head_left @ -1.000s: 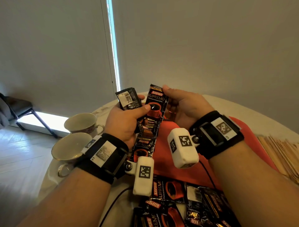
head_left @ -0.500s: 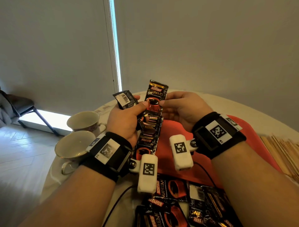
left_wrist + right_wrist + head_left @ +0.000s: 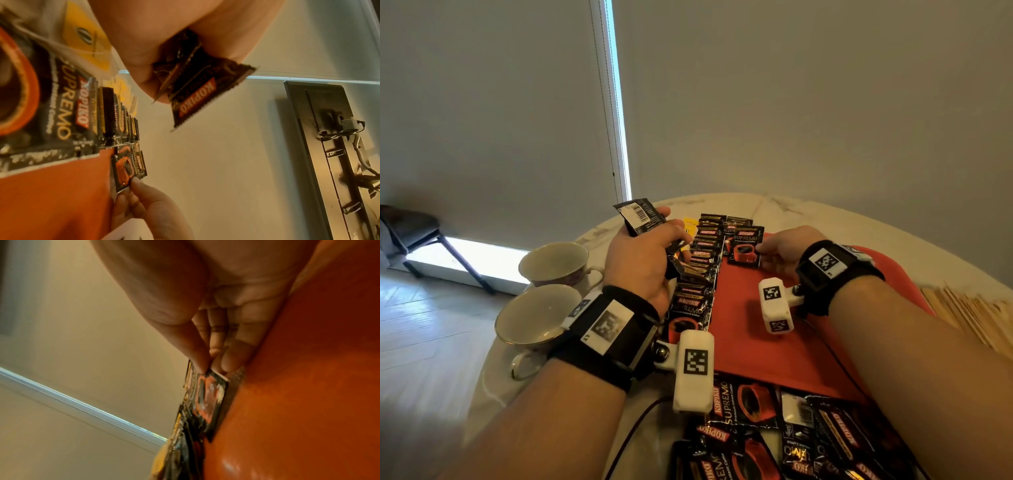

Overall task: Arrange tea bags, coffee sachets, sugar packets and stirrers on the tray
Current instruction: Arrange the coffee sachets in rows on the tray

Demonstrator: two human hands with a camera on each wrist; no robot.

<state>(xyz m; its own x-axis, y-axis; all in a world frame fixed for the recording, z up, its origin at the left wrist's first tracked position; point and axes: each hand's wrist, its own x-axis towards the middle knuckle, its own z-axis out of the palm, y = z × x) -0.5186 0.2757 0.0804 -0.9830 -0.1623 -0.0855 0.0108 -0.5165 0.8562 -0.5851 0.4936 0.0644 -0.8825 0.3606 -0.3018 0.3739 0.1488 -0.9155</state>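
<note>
Two hands, lowered since a second ago from chest height to the red tray (image 3: 774,342). Right hand (image 3: 782,250): thumb and fingers (image 3: 202,353) pinch the right edge of one Kopiko coffee sachet (image 3: 743,250), now lying on the tray's 12 o'clock end, beside the overlapped sachet row (image 3: 700,270). Left hand (image 3: 643,260): fingers curled, gripping spare sachets (image 3: 197,91) above the row. Loose sachets (image 3: 791,438) at 6 o'clock on the desk (image 3: 808,212); teacups (image 3: 541,318) at 9 o'clock.

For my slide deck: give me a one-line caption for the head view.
Right hand sets a coffee sachet on the red tray while the left hand holds spare sachets.
</note>
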